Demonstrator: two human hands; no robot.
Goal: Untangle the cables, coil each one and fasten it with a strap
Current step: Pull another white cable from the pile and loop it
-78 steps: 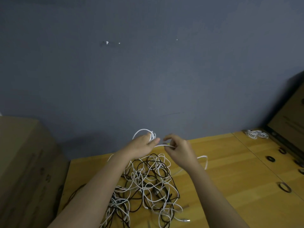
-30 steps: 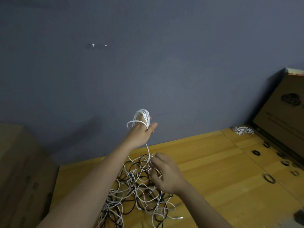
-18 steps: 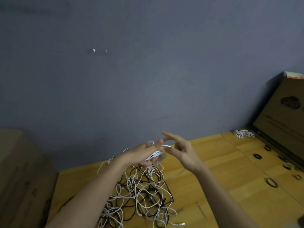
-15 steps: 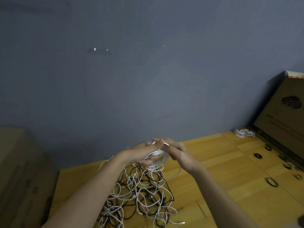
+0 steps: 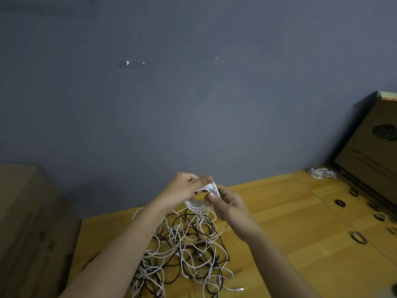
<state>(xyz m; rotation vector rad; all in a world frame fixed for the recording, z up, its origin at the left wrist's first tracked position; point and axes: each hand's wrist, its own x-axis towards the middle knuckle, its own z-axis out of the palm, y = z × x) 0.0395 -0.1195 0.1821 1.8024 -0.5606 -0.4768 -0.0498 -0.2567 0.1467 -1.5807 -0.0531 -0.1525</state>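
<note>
Both grips clamped on one white cable coil, my left hand pinching its top, right hand its side, above tangled black-and-white cables on table.

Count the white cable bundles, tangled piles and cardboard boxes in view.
White bundles: 2, one held, one far right
Tangled pile: 1
Boxes: 2, left and right
Total: 5
</note>
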